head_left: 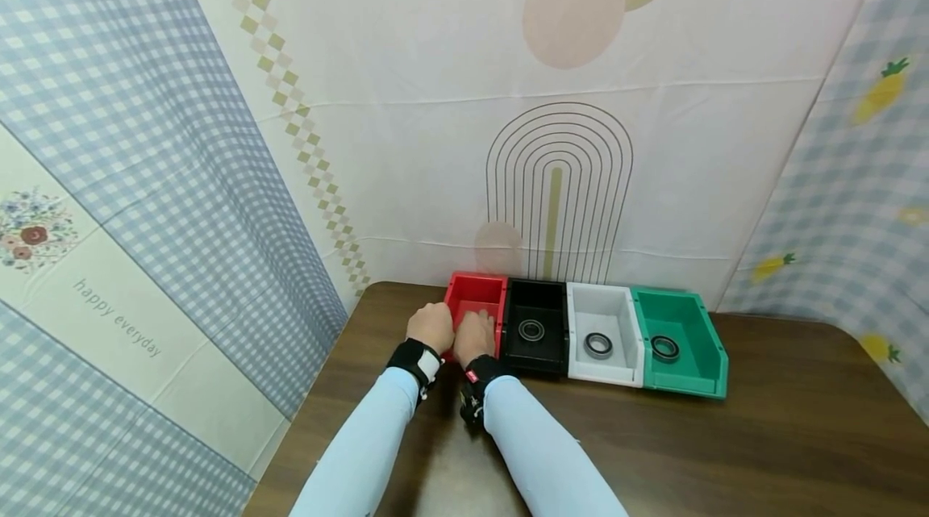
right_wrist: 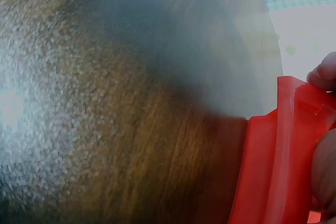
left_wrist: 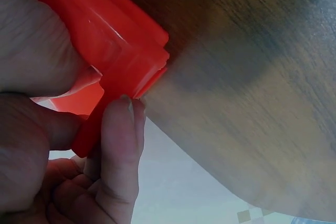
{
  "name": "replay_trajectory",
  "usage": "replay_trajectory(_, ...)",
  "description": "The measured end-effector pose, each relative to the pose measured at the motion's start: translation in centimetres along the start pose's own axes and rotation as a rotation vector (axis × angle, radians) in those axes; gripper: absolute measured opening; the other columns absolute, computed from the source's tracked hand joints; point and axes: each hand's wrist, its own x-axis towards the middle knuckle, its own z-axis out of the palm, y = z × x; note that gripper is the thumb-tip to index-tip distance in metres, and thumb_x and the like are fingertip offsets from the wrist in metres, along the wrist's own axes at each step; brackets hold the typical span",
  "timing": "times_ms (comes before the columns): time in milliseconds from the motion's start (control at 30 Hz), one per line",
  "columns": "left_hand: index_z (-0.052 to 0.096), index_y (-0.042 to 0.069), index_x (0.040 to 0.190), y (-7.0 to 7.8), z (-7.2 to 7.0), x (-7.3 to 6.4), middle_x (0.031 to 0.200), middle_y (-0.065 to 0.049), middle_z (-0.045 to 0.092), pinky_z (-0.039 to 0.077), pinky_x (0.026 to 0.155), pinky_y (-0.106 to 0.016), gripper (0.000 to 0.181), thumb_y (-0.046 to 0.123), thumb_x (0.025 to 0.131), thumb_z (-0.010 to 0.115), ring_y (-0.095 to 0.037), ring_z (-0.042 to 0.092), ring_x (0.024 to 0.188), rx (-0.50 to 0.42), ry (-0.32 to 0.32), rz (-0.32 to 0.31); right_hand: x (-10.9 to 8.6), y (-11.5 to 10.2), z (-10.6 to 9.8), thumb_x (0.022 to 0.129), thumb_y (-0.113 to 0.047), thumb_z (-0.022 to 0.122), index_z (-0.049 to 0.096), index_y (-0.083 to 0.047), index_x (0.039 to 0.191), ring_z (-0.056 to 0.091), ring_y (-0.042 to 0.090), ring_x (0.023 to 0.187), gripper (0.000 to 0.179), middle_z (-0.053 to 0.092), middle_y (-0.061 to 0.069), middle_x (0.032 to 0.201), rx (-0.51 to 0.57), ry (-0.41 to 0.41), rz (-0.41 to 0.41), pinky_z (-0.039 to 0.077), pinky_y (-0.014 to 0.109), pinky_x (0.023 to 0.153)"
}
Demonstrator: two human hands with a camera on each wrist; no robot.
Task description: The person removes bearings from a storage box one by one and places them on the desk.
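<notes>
My left hand grips the left wall of a red bin. In the left wrist view its fingers lie against the outside of the red plastic, with a thumb on the other side of the rim. My right hand reaches down into the same bin, close beside the left. Its fingertips point toward the bin's floor, and I cannot tell whether they hold anything. In the right wrist view the red bin's wall fills the right side, with parts of fingers at the frame edge.
Right of the red bin stand a black bin, a white bin and a green bin, side by side. Each holds one ring-shaped bearing. The bins line the back of a brown wooden table, against a patterned cloth.
</notes>
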Motion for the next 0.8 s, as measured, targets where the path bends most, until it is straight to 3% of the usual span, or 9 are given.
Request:
replay_trajectory(567, 0.075, 0.002, 0.087, 0.00, 0.04, -0.10, 0.085, -0.015, 0.078, 0.067, 0.070, -0.046, 0.016, 0.016, 0.097, 0.074, -0.027, 0.070, 0.067, -0.006, -0.002, -0.012, -0.02, -0.23, -0.07, 0.089, -0.003, 0.076, 0.076, 0.000, 0.094, 0.062, 0.033, 0.115, 0.006, 0.073, 0.019, 0.105, 0.017, 0.006, 0.038, 0.047, 0.046, 0.113)
replay_trajectory(800, 0.073, 0.004, 0.079, -0.21, 0.13, -0.01, 0.081, -0.013, 0.077, 0.066, 0.066, -0.045, 0.022, 0.016, 0.098, 0.073, -0.025, 0.069, 0.063, -0.008, -0.004, -0.007, 0.09, -0.23, 0.02, 0.089, -0.005, 0.077, 0.076, -0.002, 0.091, 0.061, 0.032, 0.113, 0.005, 0.073, 0.016, 0.102, -0.008, 0.004, 0.036, 0.047, 0.045, 0.110)
